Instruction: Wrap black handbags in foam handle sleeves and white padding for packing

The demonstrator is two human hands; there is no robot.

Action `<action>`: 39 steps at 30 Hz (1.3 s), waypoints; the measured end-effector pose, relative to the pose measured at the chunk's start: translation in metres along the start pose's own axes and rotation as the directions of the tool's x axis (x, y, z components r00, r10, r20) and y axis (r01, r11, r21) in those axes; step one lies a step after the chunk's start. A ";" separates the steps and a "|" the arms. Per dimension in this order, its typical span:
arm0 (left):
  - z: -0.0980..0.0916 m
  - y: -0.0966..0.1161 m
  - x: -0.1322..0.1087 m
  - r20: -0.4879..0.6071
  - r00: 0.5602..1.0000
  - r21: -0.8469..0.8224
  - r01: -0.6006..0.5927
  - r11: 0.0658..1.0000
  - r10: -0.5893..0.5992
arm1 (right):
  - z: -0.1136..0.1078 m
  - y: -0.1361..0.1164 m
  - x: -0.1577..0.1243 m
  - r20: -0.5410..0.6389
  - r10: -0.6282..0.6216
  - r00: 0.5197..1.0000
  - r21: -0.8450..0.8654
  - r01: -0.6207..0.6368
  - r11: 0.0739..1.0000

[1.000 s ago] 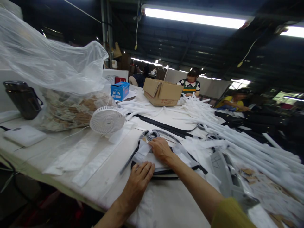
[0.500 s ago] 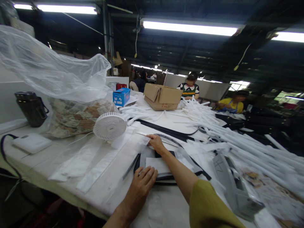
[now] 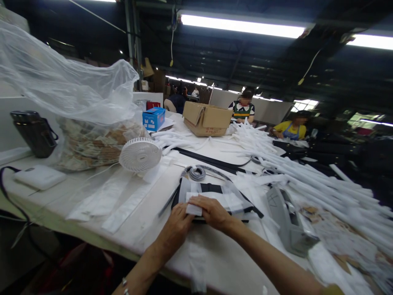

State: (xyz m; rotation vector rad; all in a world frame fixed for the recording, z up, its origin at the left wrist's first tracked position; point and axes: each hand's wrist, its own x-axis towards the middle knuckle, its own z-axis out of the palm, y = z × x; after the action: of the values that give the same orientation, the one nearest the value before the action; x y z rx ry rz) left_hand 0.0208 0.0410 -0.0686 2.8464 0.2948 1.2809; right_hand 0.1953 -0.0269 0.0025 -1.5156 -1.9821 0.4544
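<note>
A black bag [image 3: 211,188] lies flat on the table in front of me, with translucent wrapping over it and a curved handle at its far side. A white sheet [image 3: 194,209] rests across the wrapping. My left hand [image 3: 178,223] is closed at the sheet's left edge, by the bag's front left corner. Beside it, my right hand [image 3: 212,210] bends over the sheet, its fingers closed on the near part. Both sets of fingertips almost meet, and the thumbs are partly hidden. A coiled grey cord [image 3: 197,173] sits inside the handle's curve.
A white fan [image 3: 140,155] and a plastic bag of small packets [image 3: 98,143] stand left. A grey tape dispenser [image 3: 290,221] is at right, near piled white tubes [image 3: 307,184]. Beyond are a cardboard box [image 3: 207,119] and two seated people.
My right hand has come back from the far side of the bag to its front, beside my left hand. The coiled cord now shows. The camera view has shifted slightly.
</note>
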 end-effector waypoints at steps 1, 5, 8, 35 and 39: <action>-0.002 0.000 -0.001 -0.006 1.000 -0.023 0.002 1.000 -0.002 | 0.002 0.001 -0.005 0.011 -0.034 0.999 -0.069 0.035 0.997; -0.006 0.000 -0.004 -0.061 0.990 -0.137 0.115 0.984 -0.124 | 0.010 0.003 -0.017 0.019 -0.133 0.991 -0.264 0.134 0.955; -0.009 -0.001 -0.003 -0.066 0.974 -0.154 0.206 0.966 -0.218 | 0.020 0.004 -0.024 -0.011 -0.243 0.970 -0.406 0.218 0.888; -0.042 0.007 0.028 0.332 0.866 -0.353 0.481 0.802 -0.373 | 0.067 -0.045 -0.107 -0.150 -0.195 0.969 -0.254 0.153 0.955; -0.043 0.007 0.034 0.343 0.814 -0.339 0.573 0.746 -0.469 | 0.068 -0.040 -0.110 -0.174 -0.209 0.962 -0.247 0.163 0.955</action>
State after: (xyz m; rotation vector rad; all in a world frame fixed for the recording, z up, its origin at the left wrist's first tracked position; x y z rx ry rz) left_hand 0.0122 0.0375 -0.0138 2.2596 0.6614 0.7605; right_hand 0.1408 -0.1381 -0.0527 -1.4265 -2.0470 -0.0088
